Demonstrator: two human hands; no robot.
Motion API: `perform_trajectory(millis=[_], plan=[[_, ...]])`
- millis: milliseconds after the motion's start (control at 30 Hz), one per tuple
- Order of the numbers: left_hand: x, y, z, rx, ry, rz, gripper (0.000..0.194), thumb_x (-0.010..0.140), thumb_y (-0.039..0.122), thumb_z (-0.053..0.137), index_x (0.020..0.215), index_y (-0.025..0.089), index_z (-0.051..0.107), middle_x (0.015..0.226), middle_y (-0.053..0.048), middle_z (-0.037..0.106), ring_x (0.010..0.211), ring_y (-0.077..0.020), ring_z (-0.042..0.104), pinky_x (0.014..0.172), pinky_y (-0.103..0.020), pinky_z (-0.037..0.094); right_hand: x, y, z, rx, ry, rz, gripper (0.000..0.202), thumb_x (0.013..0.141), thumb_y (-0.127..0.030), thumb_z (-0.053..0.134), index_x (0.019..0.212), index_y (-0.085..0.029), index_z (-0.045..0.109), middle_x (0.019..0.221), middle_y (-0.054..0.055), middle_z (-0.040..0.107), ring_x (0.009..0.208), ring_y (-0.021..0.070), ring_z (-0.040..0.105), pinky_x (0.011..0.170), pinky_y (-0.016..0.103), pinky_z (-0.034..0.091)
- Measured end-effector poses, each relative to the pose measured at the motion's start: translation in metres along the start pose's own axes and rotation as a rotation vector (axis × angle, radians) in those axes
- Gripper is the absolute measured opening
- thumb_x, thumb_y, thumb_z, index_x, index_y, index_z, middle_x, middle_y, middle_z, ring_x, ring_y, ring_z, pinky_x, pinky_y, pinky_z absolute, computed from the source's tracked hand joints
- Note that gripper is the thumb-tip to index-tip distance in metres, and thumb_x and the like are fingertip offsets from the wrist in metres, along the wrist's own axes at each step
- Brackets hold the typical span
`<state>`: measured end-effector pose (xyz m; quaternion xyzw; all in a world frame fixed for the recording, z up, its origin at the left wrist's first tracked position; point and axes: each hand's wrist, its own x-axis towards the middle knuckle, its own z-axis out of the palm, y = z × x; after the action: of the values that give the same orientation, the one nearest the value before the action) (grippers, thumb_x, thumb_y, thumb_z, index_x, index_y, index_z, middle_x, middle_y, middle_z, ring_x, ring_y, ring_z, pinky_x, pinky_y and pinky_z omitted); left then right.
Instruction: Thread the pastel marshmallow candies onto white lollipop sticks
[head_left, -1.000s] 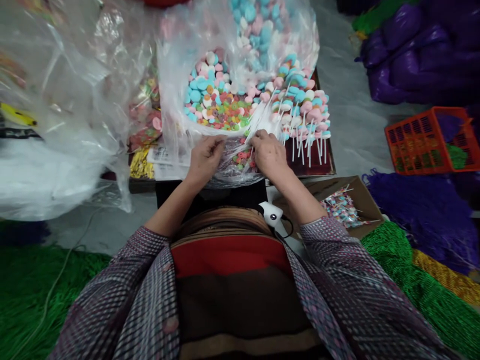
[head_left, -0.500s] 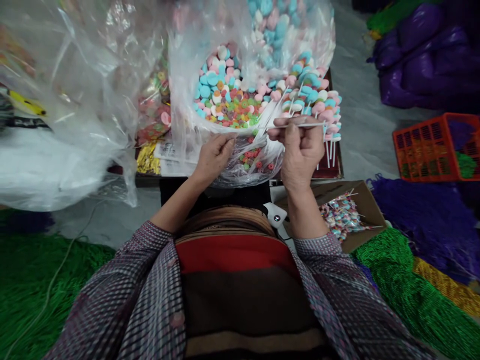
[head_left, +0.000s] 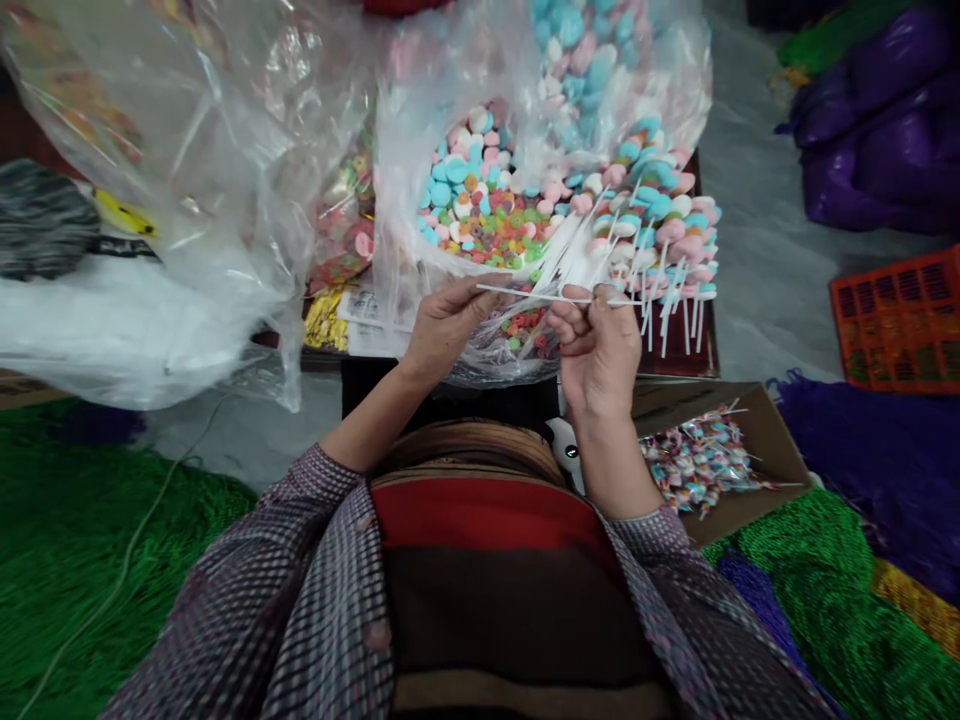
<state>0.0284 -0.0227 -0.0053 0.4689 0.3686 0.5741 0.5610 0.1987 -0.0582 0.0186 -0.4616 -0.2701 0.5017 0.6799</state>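
A thin white stick point(head_left: 536, 294) runs level between my two hands, above the near edge of the open candy bag. My right hand point(head_left: 598, 340) pinches its right part between thumb and fingers. At its left end my left hand point(head_left: 453, 322) is closed, the fingertips pressed together; what they hold, if anything, is too small to make out. Beyond the hands, the clear bag point(head_left: 401, 225) holds pink, blue and white candies point(head_left: 454, 170) and small colored rings point(head_left: 510, 228). Loose white sticks point(head_left: 574, 245) lie just past my right hand.
Candies on sticks point(head_left: 675, 240) are piled at the table's right. A cardboard box point(head_left: 780, 440) with wrapped candies stands below it. Large plastic bags point(head_left: 202, 180) cover the left side. An orange crate point(head_left: 892, 320) and green strands point(head_left: 817, 560) are at the right.
The view has shifted, so the scene sits further right. The stick now spans from my right hand to my left fingertips, and the two hands are closer together.
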Motion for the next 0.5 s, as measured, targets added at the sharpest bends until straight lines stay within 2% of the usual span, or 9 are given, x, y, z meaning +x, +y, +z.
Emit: perform_trajectory(millis=[233, 400, 433, 500], plan=[[-0.0067, 0.0086, 0.0053, 0.006, -0.021, 0.018, 0.03, 0.08, 0.057, 0.084, 0.092, 0.029, 0.083, 0.09, 0.002, 0.082, 0.081, -0.0136, 0.074, 0.082, -0.032, 0.061, -0.0013, 0.0078, -0.0044, 0.004, -0.002, -0.007, 0.02, 0.087, -0.041, 0.075, 0.097, -0.026, 0.066, 0.094, -0.002, 0.077, 0.079, 0.0115, 0.077, 0.073, 0.026, 0.064], [-0.0047, 0.0075, 0.0036, -0.038, 0.031, 0.02, 0.032, 0.083, 0.057, 0.081, 0.09, 0.027, 0.078, 0.075, 0.003, 0.076, 0.073, -0.0114, 0.07, 0.075, -0.028, 0.058, -0.0074, 0.007, -0.004, -0.036, -0.039, -0.07, 0.021, 0.089, -0.044, 0.074, 0.099, -0.026, 0.068, 0.098, -0.001, 0.077, 0.08, 0.0127, 0.076, 0.074, 0.03, 0.064], [-0.0042, 0.0078, 0.0024, -0.046, 0.018, 0.0, 0.032, 0.084, 0.057, 0.08, 0.088, 0.026, 0.076, 0.074, 0.003, 0.075, 0.071, -0.011, 0.069, 0.073, -0.027, 0.057, -0.0081, 0.0056, -0.0037, -0.051, -0.036, -0.102, 0.022, 0.09, -0.046, 0.072, 0.1, -0.026, 0.068, 0.097, 0.0, 0.077, 0.081, 0.0133, 0.075, 0.076, 0.032, 0.064], [-0.0037, 0.0098, -0.0008, 0.01, -0.081, -0.06, 0.029, 0.086, 0.051, 0.077, 0.084, 0.023, 0.073, 0.074, 0.002, 0.074, 0.069, -0.0105, 0.067, 0.071, -0.026, 0.055, -0.007, 0.0009, -0.0042, -0.087, -0.016, -0.179, 0.026, 0.094, -0.051, 0.066, 0.103, -0.027, 0.069, 0.093, 0.0, 0.075, 0.08, 0.0139, 0.074, 0.075, 0.033, 0.063]])
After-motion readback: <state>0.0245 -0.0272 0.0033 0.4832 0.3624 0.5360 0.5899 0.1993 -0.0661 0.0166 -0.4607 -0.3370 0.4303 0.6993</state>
